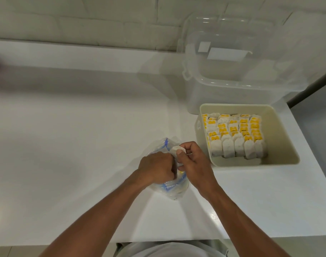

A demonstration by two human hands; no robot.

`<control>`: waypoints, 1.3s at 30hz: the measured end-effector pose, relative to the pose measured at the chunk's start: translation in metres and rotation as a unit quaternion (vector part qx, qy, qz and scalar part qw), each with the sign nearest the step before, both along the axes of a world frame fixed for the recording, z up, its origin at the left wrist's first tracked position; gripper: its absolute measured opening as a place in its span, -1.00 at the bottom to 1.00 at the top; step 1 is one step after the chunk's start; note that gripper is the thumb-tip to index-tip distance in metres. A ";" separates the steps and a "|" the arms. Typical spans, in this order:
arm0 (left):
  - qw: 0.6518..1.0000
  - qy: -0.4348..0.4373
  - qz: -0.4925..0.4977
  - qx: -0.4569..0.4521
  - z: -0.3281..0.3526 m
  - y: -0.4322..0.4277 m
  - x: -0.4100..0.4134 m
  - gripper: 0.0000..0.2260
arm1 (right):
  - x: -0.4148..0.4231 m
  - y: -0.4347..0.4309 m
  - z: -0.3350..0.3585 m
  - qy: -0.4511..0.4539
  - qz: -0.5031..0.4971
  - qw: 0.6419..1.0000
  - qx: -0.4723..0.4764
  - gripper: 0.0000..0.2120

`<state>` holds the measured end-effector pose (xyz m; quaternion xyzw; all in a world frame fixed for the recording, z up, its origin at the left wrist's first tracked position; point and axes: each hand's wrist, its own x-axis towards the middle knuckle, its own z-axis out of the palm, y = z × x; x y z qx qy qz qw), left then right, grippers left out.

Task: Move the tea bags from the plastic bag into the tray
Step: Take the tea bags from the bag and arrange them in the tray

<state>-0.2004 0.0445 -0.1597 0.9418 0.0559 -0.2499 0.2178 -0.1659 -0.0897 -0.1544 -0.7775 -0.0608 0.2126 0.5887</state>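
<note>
— Hands, what's each doing?
— The right hand [193, 161] pinches a tea bag [176, 150] at the mouth of the plastic bag [169, 190], and the left hand [156, 169] grips that bag.
— And the tray?
— The tray [281, 127] sits near, at two o'clock from the hands, on the right hand's side.
</note>
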 end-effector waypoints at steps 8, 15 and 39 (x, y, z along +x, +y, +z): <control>0.988 -0.008 0.125 -0.088 0.026 0.041 0.002 -0.93 | 0.002 -0.001 -0.001 0.037 -0.004 0.998 0.047 -0.96; 0.979 -0.054 0.178 -0.078 0.025 0.066 0.003 -0.78 | 0.000 0.009 -0.015 0.065 0.005 0.997 0.047 -0.97; 0.987 -0.136 0.062 -0.064 0.059 0.083 0.003 -0.92 | 0.006 0.015 0.013 -0.014 0.030 0.999 -0.010 -0.96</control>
